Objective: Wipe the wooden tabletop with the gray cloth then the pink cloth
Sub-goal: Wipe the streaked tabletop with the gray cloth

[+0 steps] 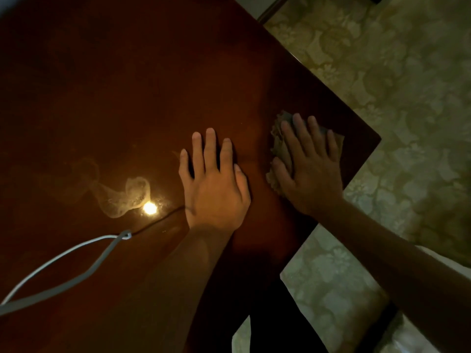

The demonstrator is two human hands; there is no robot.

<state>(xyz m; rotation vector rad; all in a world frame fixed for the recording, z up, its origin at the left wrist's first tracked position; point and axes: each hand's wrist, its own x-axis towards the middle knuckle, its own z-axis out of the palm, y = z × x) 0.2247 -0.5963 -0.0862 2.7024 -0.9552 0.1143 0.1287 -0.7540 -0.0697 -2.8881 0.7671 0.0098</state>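
Right hand [309, 166] flat on cloth [279, 146], near tabletop [127, 98] corner

My right hand [309, 165] lay flat over the gray cloth [277, 146], hiding most of it; only its frayed edges showed around my fingers. The wooden tabletop [127, 98] ran off the picture's left and top edges. A gray cord [58, 271] was cut off at the left edge.
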